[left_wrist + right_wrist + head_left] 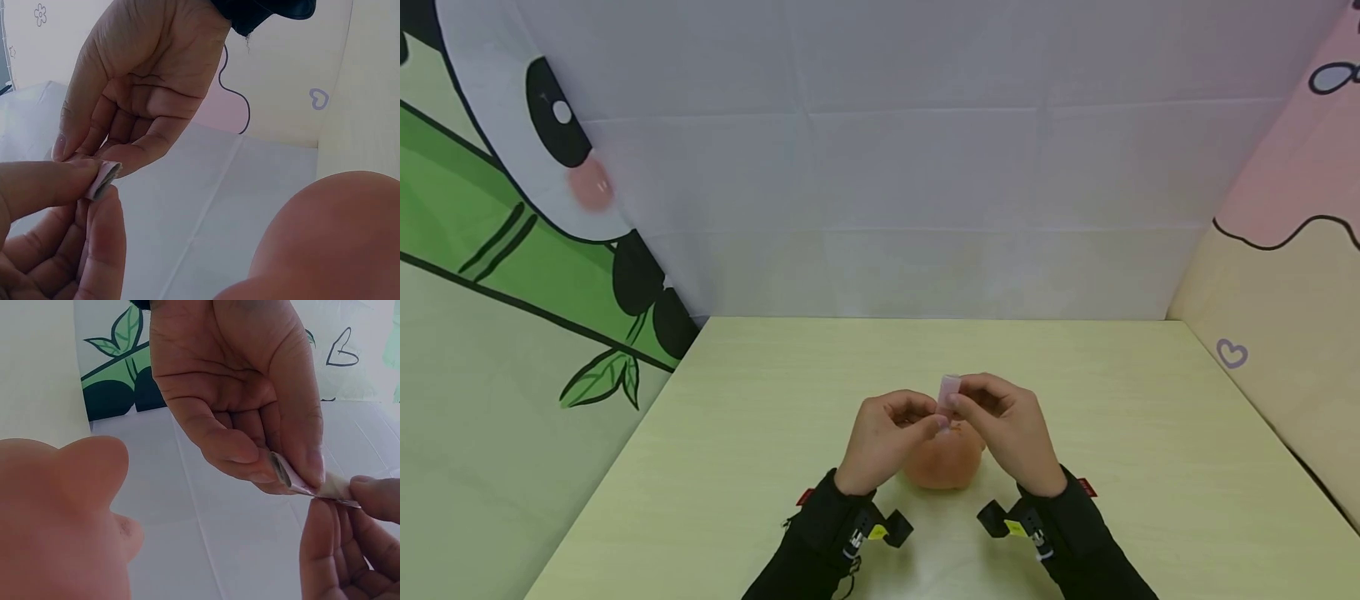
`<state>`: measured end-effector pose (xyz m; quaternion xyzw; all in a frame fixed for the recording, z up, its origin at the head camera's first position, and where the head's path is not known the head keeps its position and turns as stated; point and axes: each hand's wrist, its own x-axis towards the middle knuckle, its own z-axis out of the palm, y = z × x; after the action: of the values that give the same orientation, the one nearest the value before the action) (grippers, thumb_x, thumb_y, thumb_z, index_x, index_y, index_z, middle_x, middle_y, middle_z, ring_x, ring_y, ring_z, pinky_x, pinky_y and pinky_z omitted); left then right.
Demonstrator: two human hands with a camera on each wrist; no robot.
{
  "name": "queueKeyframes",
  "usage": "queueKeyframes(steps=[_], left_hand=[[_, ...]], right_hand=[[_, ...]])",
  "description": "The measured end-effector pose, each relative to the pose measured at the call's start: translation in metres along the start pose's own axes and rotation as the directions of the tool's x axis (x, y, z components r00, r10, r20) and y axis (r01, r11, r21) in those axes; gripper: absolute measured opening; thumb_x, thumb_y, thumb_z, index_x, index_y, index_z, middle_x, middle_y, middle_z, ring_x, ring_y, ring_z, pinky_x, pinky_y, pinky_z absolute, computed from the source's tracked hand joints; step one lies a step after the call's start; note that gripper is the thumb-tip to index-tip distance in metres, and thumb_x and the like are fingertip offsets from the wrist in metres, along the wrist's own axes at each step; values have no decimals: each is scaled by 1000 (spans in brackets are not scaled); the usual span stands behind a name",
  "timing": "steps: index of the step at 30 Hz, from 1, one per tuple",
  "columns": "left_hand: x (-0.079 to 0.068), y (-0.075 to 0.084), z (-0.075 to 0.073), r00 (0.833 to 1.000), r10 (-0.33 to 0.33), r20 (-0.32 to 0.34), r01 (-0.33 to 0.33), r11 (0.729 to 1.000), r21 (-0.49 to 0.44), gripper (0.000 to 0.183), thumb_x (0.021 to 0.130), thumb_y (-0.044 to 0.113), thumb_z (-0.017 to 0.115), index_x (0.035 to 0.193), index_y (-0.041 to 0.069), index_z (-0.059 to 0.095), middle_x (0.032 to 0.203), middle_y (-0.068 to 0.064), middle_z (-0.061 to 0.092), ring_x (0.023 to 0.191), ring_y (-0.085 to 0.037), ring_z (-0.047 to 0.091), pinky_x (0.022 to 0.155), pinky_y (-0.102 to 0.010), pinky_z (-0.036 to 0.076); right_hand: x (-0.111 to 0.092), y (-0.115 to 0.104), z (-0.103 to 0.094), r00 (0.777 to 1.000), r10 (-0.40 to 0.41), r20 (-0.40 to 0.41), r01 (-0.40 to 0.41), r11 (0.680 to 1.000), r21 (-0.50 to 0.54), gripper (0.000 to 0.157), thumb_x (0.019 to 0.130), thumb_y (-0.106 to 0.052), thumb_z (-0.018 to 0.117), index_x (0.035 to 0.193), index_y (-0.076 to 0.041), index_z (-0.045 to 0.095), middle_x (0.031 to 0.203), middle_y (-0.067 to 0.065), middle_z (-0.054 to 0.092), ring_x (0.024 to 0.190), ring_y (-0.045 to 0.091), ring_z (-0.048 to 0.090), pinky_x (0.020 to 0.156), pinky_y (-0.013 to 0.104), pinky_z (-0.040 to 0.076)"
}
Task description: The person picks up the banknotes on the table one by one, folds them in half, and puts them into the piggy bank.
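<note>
A small flattened roll of pale pink paper (949, 388) is pinched between both hands, above a peach-coloured pig figure (943, 465). My left hand (883, 442) grips the lower end between thumb and fingertips; my right hand (1011, 429) pinches it higher up. In the left wrist view, the paper's layered open end (105, 181) sticks out past the left thumb. Seen from the right wrist, the other end of the roll (282, 470) shows a hollow edge. The pig's rounded ear (94, 465) and snout (128, 537) appear there; its top is partly hidden behind the hands in the head view.
The pig stands on a pale wood-look table (775, 400). A whitish cloth backdrop (925, 183) rises behind it, with printed panels at the left (497, 192) and right (1292, 292). Small cameras (887, 529) are strapped to both dark-sleeved wrists.
</note>
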<state>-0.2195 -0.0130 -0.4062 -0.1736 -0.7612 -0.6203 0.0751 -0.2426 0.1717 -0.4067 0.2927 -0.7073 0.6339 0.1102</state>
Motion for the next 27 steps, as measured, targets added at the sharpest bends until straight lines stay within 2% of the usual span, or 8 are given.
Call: queueKeyframes(steps=[5,9,21,27], left_hand=[[0,0,0,1000,-7,-8,6,1000,-16,14,89,11,71,98,0,72,94,-20,71,79,-9,66,72,-24,54],[0,1,0,1000,-13,-10,13,1000,-14,14,89,11,71,98,0,72,94,-20,71,80,-9,67,73,-24,55],[0,2,0,1000,-9,10,9,1000,-19,15,89,11,72,99,0,72,95,-20,71,83,-8,66,75,-25,55],[0,0,0,1000,-2,14,3,1000,-24,16,89,12,72,99,0,71,96,-20,71,83,-8,66,76,-25,55]], right_hand=[[0,-1,-1,1000,18,12,-18,1000,-3,20,93,-5,65,112,0,68,97,18,69,80,10,66,72,24,56],[0,-2,0,999,27,18,-28,999,21,18,93,-6,65,110,0,68,97,17,69,80,10,66,72,28,57],[-1,1,1,1000,4,-16,-3,1000,16,14,92,-3,65,104,2,70,96,20,69,79,10,66,70,29,58],[-1,1,1,998,-62,-23,63,997,43,13,93,-7,65,104,-4,71,95,6,70,81,9,65,71,24,56]])
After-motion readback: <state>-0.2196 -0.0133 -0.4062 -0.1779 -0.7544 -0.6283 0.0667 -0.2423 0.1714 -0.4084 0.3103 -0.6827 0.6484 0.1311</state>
